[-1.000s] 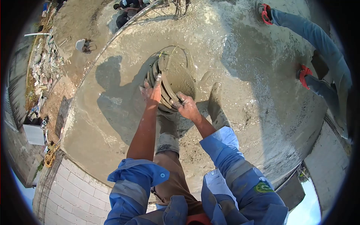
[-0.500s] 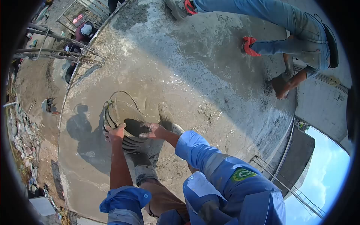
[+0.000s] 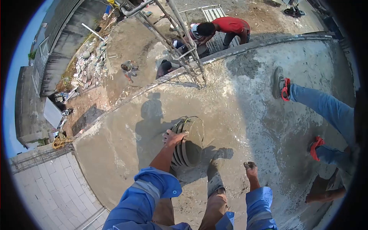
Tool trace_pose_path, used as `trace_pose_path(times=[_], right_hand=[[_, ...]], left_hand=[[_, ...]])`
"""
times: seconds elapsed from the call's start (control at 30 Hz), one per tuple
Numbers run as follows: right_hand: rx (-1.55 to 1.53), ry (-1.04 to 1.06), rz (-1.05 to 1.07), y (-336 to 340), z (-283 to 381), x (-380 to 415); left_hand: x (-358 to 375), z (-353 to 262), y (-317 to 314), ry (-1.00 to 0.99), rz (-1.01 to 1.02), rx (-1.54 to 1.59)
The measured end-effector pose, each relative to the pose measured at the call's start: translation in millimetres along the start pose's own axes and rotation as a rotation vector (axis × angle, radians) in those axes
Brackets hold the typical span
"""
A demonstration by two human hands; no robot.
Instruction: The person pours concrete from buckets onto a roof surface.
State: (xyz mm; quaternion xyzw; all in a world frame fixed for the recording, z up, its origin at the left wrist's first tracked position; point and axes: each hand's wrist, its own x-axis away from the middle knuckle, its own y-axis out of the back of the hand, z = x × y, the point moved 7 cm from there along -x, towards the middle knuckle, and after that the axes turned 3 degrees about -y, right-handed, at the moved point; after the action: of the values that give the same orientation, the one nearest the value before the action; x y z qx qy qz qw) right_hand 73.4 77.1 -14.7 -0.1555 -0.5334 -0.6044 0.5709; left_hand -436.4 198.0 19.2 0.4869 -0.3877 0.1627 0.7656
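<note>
A stack of nested, mud-coated buckets point(image 3: 193, 152) sits on the wet concrete slab in front of me, its rims layered along the left side and a thin wire handle arching over the top one. My left hand point(image 3: 174, 137) grips the rims on the stack's upper left side, fingers curled over them. Off to the right of the stack, apart from it, my right hand point(image 3: 251, 169) hangs above the slab with its fingers curled in and dark with wet cement; nothing shows in it.
Wet concrete slab point(image 3: 115, 153) surrounds my feet. At right stands a co-worker in jeans point(image 3: 326, 103) with red ankle ties. Past the slab's edge are a metal scaffold point(image 3: 184, 42), a person in a red shirt point(image 3: 232, 26) and several others below. Block wall point(image 3: 57, 188) lies lower left.
My view has swung, bringing the scaffold and yard nearer the centre. My right hand has left the bucket stack and moved right; my left hand stays on it.
</note>
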Motion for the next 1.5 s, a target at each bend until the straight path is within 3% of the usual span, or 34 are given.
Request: trace_pose_path(times=[0.13, 0.23, 0.3, 0.53, 0.67, 0.7, 0.8, 0.83, 0.9, 0.93, 1.07, 1.13, 1.17, 1.3, 1.33, 1.4, 1.5], right_hand=[[0.052, 0.013, -0.017, 10.9, 4.1, -4.5], [0.045, 0.079, -0.024, 7.7, 18.4, -6.1], [0.027, 0.086, -0.019, 5.5, 35.2, -1.6], [0.070, 0.208, 0.012, -18.4, 39.3, -13.9], [-0.018, 0.229, -0.011, -29.4, 40.5, -6.5], [0.109, 0.221, -0.042, -20.9, 55.0, 7.5], [0.282, 0.480, -0.274, -6.6, 78.8, 19.6], [0.431, 0.386, -0.344, 4.6, 111.5, 45.3], [0.480, 0.456, -0.464, 20.3, 137.9, 66.1], [0.549, 0.456, -0.575, 26.9, 140.5, 69.5], [0.634, 0.233, -0.672, 33.7, 109.4, 55.6], [0.511, 0.091, -0.601, 27.9, 75.0, 53.4], [0.429, -0.030, -0.425, 19.4, 51.1, 45.4], [0.185, -0.057, -0.451, -7.2, 50.6, 77.0], [0.210, -0.066, -0.433, -23.3, 49.4, 80.5], [0.153, -0.163, -0.169, -65.6, 43.0, 89.7], [0.269, -0.261, -0.144, -83.0, 28.0, 91.5]], left_hand=[[-15.7, 10.2, -11.6, -0.042, 0.101, 0.071], [-16.6, 14.5, -10.6, -0.034, 0.085, 0.000], [-14.8, 13.4, -12.6, -0.057, 0.185, -0.055], [18.0, 8.8, -5.8, -0.113, 0.098, -0.094], [9.6, 4.5, -8.9, -0.097, 0.154, -0.072], [6.8, 2.1, -8.4, -0.072, 0.131, -0.051], [5.4, 0.0, -6.7, -0.048, 0.132, -0.111], [9.4, -3.4, -8.9, -0.038, 0.105, -0.119], [-18.1, 6.3, -37.1, -0.064, 0.033, -0.146], [22.4, -3.6, -18.9, -0.024, 0.051, -0.153], [22.1, -5.4, -32.7, -0.035, 0.080, -0.273], [21.0, -3.5, -39.5, -0.035, 0.073, -0.360], [17.7, -1.4, -43.5, -0.027, 0.076, -0.324], [4.2, -2.0, -44.0, -0.042, 0.068, -0.303], [5.7, 1.1, -44.1, -0.036, 0.070, -0.268], [0.5, 6.8, -44.8, -0.038, 0.036, -0.279], [21.8, 9.6, -33.4, -0.055, 0.024, -0.257]])
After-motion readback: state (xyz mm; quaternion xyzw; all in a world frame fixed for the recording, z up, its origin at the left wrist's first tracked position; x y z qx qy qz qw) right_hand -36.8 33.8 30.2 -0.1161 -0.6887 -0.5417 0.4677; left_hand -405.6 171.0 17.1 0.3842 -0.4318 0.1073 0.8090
